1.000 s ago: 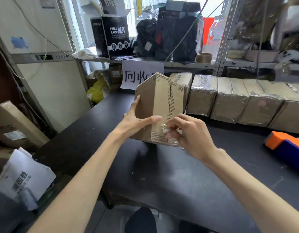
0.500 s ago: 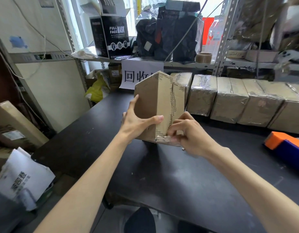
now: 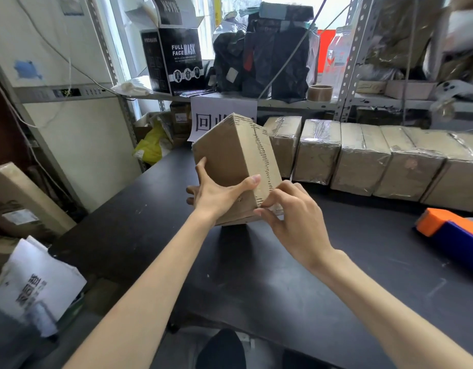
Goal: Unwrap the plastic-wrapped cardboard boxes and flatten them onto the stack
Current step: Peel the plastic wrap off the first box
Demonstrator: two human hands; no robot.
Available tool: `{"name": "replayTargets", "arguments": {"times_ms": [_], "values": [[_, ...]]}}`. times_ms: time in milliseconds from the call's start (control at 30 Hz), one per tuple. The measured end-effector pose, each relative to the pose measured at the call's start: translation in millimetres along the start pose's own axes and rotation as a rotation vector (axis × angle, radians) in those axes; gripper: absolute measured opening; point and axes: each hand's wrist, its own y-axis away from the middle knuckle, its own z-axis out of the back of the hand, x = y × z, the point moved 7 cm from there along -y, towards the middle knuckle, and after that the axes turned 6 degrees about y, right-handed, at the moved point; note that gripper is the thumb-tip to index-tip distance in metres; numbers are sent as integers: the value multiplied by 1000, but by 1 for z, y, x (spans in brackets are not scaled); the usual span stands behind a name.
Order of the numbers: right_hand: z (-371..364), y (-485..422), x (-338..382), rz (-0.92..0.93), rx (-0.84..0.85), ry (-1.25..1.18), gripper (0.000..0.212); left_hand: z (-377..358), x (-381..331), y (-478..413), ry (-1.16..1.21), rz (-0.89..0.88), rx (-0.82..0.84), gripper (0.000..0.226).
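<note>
My left hand [image 3: 216,195] grips the cardboard box [image 3: 230,161], tilted over the table [image 3: 309,275]. My right hand [image 3: 293,217] pinches its lower corner, perhaps at leftover film. Next I should peel that free, then flatten the box.

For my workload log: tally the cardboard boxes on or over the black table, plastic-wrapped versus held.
plastic-wrapped boxes: 5
held box: 1
Total: 6
</note>
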Motion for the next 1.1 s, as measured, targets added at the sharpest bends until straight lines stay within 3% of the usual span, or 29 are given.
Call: {"name": "replayTargets", "arguments": {"times_ms": [133,333,433,500,600,700,833,1000,1033,1100], "values": [[-8,-3,-11,-94,109,-177,18,-4,-4,5,-28,-8,-6,124],[-3,2,0,202,149,-257,20,-3,-2,2,68,-2,-18,123],[-1,3,-3,210,59,-215,20,2,0,-5,150,56,-4,143],[1,3,-11,160,11,-255,18,5,9,-13,209,114,1,156],[6,1,-21,54,-11,-402,13,6,16,-14,244,165,31,156],[9,-4,-29,-83,-55,-425,20,6,7,-7,245,171,71,144],[12,-11,-46,-244,-117,-434,24,12,19,-11,324,267,63,108],[9,-8,-55,-447,-174,-521,15,11,27,-7,371,299,70,102],[7,-8,-58,-493,-166,-574,19,12,28,-7,379,308,69,102],[2,-9,-68,-591,-116,-694,47,15,31,-7,383,331,61,100]]}}
